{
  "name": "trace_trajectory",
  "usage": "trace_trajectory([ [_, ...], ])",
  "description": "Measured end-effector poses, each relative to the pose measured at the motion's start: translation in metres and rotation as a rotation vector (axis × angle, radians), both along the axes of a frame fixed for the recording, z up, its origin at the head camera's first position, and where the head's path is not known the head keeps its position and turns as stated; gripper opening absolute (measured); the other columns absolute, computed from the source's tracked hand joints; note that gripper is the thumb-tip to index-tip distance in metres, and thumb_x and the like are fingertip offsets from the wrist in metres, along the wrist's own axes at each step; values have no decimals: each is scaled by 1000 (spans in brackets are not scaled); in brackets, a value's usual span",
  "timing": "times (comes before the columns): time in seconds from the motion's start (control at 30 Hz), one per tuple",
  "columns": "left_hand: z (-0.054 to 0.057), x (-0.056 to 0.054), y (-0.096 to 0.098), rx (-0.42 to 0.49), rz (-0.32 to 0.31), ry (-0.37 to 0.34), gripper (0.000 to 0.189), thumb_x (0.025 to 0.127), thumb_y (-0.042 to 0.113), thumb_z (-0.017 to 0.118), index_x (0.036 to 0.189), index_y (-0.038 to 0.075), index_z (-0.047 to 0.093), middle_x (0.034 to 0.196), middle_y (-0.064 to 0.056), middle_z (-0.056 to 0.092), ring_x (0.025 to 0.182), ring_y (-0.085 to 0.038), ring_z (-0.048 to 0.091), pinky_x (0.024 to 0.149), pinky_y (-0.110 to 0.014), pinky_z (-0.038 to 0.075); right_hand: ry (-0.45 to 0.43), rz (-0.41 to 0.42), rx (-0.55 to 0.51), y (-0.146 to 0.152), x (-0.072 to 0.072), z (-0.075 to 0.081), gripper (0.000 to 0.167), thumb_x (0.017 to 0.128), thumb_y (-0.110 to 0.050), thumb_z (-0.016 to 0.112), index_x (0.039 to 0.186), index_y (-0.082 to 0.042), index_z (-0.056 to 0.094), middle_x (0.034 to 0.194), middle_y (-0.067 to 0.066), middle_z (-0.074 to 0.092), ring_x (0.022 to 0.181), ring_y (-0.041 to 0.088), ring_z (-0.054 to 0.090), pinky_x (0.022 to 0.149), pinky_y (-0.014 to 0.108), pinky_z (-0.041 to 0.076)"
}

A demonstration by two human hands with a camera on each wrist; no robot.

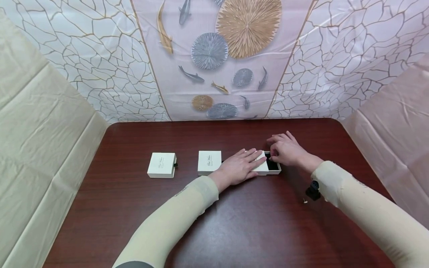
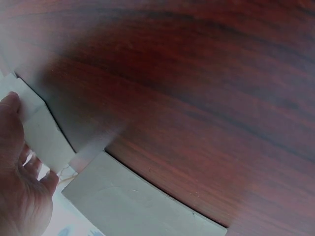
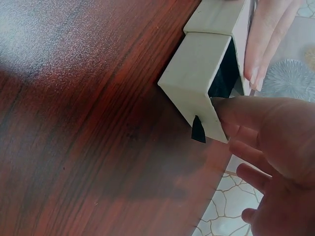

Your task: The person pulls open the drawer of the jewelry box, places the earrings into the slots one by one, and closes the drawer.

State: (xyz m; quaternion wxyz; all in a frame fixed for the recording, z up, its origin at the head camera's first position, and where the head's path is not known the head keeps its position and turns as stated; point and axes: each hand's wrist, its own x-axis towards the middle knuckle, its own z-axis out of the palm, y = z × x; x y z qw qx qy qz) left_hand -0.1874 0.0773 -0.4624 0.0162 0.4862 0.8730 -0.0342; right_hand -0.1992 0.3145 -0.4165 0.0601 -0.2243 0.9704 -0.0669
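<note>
My left hand [image 1: 238, 166] lies with fingers extended on the sleeve [image 1: 262, 168] of a white drawer-style gift box. Out of the sleeve's right end stands the box's drawer [image 3: 189, 78], black inside, with a black pull tab [image 3: 198, 132] on its end wall. My right hand [image 1: 289, 150] is at that drawer, one digit reaching inside over the rim and the others loosely bent outside it. Those inner fingertips are hidden, so whether they hold anything cannot be seen. The left wrist view shows the left hand [image 2: 22, 167] against the pale box [image 2: 47, 135].
A similar white box [image 1: 209, 162] with printed lettering stands just left of my left hand. Farther left sits another white box [image 1: 161, 165], its black tab facing right. One tiny pale object [image 1: 305, 201] lies on the dark red wooden table [image 1: 254, 223] near the right wrist camera [image 1: 313, 190].
</note>
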Motion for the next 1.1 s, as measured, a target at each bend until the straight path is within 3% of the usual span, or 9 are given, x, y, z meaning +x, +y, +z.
trace_trajectory([
  [0.4, 0, 0, -1, 6, 1, -1, 62, 115, 49, 39, 172, 28, 24, 178, 0, 21, 164, -20, 19, 133, -40, 20, 65, 11, -75, 9, 23, 18, 16, 88, -15, 86, 80, -19, 72, 147, 24, 61, 147, 48, 42, 123, 76, 14],
  [0.77, -1, -2, -1, 9, -11, 5, 62, 116, 48, 39, 172, 27, 24, 178, -1, 23, 164, -20, 20, 132, -41, 22, 225, 79, -137, 28, 58, 15, 22, 80, -14, 91, 80, -22, 70, 139, 23, 66, 140, 47, 47, 119, 77, 20],
  [1.1, 0, -1, -1, -13, -15, 15, 63, 116, 49, 38, 173, 27, 23, 178, -1, 21, 164, -20, 20, 132, -41, 22, 322, 104, -174, 44, 88, 5, 28, 73, -13, 94, 79, -23, 69, 135, 22, 69, 137, 46, 49, 125, 73, 14],
])
